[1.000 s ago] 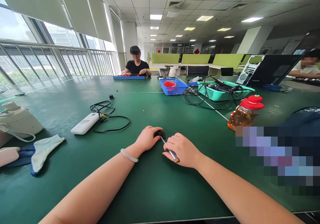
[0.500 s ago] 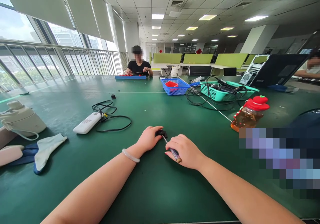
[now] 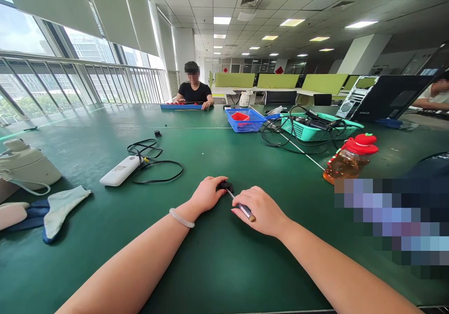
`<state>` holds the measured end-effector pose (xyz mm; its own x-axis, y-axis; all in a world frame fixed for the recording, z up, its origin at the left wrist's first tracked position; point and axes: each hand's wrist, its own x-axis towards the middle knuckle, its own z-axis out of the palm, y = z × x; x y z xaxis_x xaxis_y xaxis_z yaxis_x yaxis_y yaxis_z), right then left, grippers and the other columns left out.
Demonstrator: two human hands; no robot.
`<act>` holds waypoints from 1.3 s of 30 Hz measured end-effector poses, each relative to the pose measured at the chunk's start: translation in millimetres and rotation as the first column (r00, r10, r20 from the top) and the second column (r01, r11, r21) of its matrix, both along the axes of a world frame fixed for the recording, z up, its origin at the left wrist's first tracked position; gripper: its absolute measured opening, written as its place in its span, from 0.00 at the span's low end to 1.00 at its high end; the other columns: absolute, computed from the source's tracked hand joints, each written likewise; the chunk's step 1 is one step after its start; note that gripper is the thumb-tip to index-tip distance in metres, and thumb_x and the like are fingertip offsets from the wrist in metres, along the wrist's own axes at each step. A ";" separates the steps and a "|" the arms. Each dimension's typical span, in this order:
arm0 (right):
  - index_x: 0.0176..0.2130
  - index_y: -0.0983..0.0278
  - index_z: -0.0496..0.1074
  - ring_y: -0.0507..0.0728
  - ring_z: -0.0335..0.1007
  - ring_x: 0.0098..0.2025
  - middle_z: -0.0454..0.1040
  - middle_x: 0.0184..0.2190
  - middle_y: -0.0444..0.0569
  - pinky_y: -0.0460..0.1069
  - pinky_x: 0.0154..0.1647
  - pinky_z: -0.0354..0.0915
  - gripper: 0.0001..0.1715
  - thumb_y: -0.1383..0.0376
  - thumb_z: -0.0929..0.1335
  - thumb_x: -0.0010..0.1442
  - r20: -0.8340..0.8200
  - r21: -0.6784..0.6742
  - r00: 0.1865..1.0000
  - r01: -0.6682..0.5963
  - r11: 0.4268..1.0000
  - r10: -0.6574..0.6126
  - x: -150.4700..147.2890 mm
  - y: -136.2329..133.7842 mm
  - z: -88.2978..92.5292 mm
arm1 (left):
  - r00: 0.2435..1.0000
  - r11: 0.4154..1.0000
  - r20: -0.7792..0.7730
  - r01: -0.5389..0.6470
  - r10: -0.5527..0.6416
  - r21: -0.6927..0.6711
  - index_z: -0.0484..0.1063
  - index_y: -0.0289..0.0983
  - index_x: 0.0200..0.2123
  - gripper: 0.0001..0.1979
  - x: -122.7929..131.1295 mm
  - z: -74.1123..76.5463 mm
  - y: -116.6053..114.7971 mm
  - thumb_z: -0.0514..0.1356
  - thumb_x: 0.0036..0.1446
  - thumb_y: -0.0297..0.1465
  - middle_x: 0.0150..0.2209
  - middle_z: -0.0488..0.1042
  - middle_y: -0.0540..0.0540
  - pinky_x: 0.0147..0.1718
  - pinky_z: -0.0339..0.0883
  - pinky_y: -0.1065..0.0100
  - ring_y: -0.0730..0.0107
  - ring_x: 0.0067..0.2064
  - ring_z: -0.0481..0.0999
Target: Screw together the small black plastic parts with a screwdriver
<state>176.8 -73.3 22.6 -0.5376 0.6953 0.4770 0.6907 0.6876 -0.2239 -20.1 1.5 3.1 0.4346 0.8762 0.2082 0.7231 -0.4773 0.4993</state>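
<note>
Under the fingers of my left hand (image 3: pixel 206 194) is a small black part (image 3: pixel 228 186), held down on the green tabletop (image 3: pixel 199 262). Its exact kind cannot be made out. My right hand (image 3: pixel 261 211) is closed round the handle of a screwdriver (image 3: pixel 247 211). The thin metal shaft points up and left, with its tip at the black part's near side. Whether the tip sits in a screw is too small to see.
Left lie a white power bank (image 3: pixel 121 171) with a black cable (image 3: pixel 164 163), a glove (image 3: pixel 63 211) and a beige bottle (image 3: pixel 30 166). Right stand a red-lidded bottle (image 3: pixel 351 159) and a green basket (image 3: pixel 305 134) of cables. A blue basket (image 3: pixel 245 126) and a seated person (image 3: pixel 194 91) are farther back.
Both hands stay at the black part, with the screwdriver tilted slightly differently. The camera view has shifted a little. Across the table, the person's hand has moved lower.
</note>
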 end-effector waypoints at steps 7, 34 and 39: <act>0.37 0.61 0.72 0.54 0.68 0.31 0.77 0.31 0.45 0.51 0.39 0.62 0.03 0.68 0.69 0.59 0.012 -0.031 0.999 -0.037 0.999 0.038 -1.1 -0.9 -0.1 | 1.000 1.000 -0.006 0.008 -0.008 0.007 0.70 0.41 0.56 0.21 0.1 -0.1 0.3 0.58 0.58 0.30 0.49 0.77 0.43 0.55 0.65 0.58 0.58 0.54 0.72; 0.47 0.60 0.68 0.57 0.72 0.41 0.77 0.39 0.48 0.59 0.52 0.68 0.18 0.76 0.63 0.60 -0.144 0.248 0.980 -0.097 0.964 0.136 -3.3 3.1 -5.5 | 1.000 1.000 -0.008 0.014 -0.014 0.000 0.70 0.41 0.54 0.20 -0.5 -0.1 0.7 0.58 0.58 0.31 0.50 0.76 0.44 0.55 0.65 0.58 0.58 0.54 0.72; 0.55 0.58 0.62 0.53 0.74 0.40 0.77 0.38 0.44 0.61 0.58 0.66 0.28 0.79 0.60 0.60 -0.122 0.341 0.976 -0.131 0.931 0.182 -1.7 7.6 -10.6 | 1.000 1.000 -0.002 0.018 -0.018 -0.003 0.70 0.41 0.54 0.20 -0.4 3.0 -1.4 0.56 0.59 0.31 0.50 0.77 0.44 0.55 0.65 0.58 0.58 0.53 0.72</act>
